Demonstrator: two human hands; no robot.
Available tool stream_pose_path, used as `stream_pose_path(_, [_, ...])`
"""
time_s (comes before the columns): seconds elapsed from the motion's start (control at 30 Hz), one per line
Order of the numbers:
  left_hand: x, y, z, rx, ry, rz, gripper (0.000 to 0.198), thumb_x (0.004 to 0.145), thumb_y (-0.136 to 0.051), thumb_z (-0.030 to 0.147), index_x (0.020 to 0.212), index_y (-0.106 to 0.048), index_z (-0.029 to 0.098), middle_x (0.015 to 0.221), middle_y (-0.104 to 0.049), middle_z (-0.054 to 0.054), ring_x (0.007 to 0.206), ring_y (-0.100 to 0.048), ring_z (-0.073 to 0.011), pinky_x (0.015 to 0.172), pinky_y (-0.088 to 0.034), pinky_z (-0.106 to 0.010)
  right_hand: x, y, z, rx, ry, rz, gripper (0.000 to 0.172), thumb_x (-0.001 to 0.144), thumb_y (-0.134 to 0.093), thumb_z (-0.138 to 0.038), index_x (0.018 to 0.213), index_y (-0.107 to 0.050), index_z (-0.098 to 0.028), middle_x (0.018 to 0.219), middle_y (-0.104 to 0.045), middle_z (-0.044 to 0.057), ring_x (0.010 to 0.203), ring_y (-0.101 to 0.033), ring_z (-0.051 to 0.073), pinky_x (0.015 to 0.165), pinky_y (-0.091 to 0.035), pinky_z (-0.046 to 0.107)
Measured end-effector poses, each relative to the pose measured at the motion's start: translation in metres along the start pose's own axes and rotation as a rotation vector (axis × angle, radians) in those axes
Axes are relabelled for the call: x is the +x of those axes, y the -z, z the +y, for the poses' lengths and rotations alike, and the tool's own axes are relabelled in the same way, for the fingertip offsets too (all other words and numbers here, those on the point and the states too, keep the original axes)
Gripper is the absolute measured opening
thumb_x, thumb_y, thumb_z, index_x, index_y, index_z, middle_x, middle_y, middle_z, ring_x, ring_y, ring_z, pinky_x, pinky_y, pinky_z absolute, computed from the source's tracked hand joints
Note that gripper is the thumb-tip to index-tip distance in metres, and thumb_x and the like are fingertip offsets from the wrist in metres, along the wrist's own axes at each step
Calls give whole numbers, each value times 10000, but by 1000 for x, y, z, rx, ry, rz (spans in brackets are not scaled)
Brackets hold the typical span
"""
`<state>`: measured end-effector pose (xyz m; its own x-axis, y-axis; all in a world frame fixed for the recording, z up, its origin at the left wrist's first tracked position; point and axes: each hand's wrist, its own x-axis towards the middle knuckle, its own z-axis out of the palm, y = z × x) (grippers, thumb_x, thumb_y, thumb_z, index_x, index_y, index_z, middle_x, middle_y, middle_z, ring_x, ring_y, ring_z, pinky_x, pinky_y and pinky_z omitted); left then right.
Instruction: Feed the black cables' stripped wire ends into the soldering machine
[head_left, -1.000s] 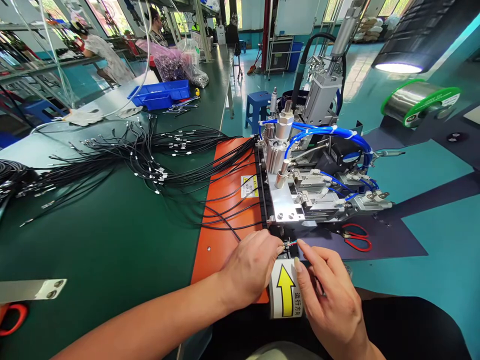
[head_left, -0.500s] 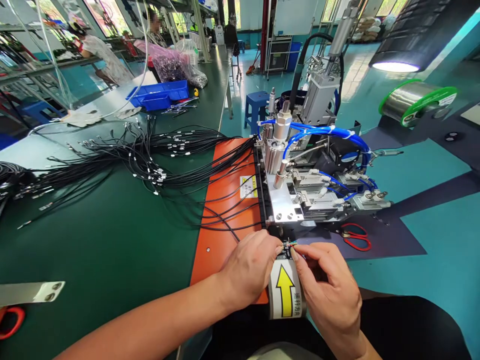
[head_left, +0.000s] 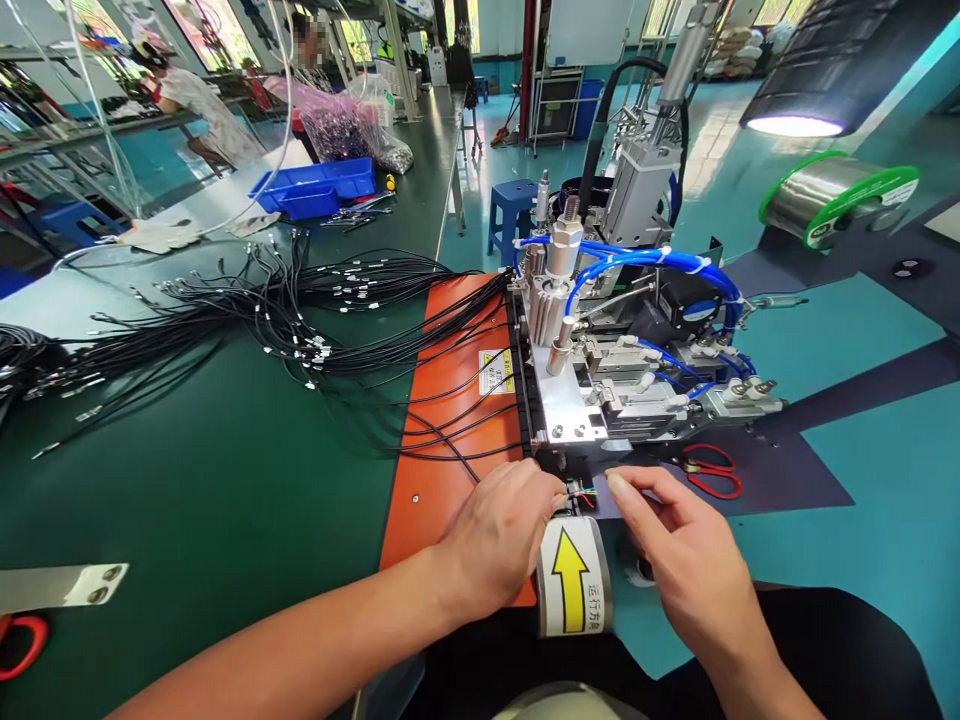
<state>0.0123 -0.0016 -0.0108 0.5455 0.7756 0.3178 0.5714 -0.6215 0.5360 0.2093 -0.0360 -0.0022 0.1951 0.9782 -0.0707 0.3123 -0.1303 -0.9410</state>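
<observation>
At the front of the machine, my left hand [head_left: 502, 535] is closed on the end of a black cable [head_left: 466, 466]. Thin coloured wires [head_left: 585, 492] fan out to the right past its fingertips, over a small dark fixture. My right hand [head_left: 686, 545] is just right of the wire tips, apart from them. Its thumb and forefinger are pressed together, and whatever may be between them is too small to see. Below the wires is a metal cylinder with a yellow arrow label [head_left: 573, 580].
Ahead stands a machine [head_left: 600, 350] with pneumatic cylinders and blue hoses. More black cables [head_left: 390, 350] run from it across an orange plate [head_left: 450, 400] and green table. Red-handled scissors [head_left: 712, 472] lie at right, below a solder spool [head_left: 836, 200]. Blue bins [head_left: 315, 190] sit farther back.
My right hand has moved a little to the right, off the coloured wires, which now show spread out. My left hand has stayed in place on the cable.
</observation>
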Motion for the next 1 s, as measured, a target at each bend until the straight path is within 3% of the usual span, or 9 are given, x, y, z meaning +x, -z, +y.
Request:
stream_pose_path(0.17, [0, -1, 0, 2, -5, 9, 257, 1030, -403, 245, 909, -614, 161, 798, -580, -46, 734, -506, -175, 663, -412, -308, 8, -1, 3, 206, -264, -220, 485, 871, -638, -609, 1023, -692, -151, 621, -437, -40, 523, -319, 97, 461, -234, 238])
stream_pose_path(0.4, [1, 1, 2, 4, -24, 18, 264, 1029, -390, 223, 916, -619, 154, 793, -583, -45, 735, -503, -179, 681, -416, -310, 9, -5, 6, 326, -313, -289, 399, 881, -664, -558, 861, -635, -160, 626, -332, -64, 574, -223, 85, 494, -167, 232])
stream_pose_path(0.63, [0, 2, 2, -21, -1, -6, 267, 1032, -383, 228, 950, -628, 163, 824, -599, -52, 757, -525, -176, 701, -441, -309, 9, -7, -3, 251, -265, -229, 464, 826, -676, -613, 804, -665, -150, 622, -444, -30, 531, -315, 91, 453, -250, 222])
stream_pose_path(0.83, [-1, 19, 3, -80, 18, -83, 192, 1005, -470, 206, 1168, -568, 183, 986, -614, -63, 907, -553, -194, 818, -467, -329, 11, -7, -1, 238, -223, -214, 440, 856, -656, -590, 831, -674, -151, 694, -524, 1, 601, -411, 116, 513, -354, 227])
stream_pose_path(1.0, [-2, 22, 0, -141, -2, -21, 173, 1007, -437, 135, 1042, -598, 190, 917, -571, -46, 842, -530, -159, 746, -446, -269, 15, -10, 4, 199, -173, -192, 408, 900, -622, -565, 860, -663, -161, 774, -557, 10, 698, -451, 132, 632, -416, 239])
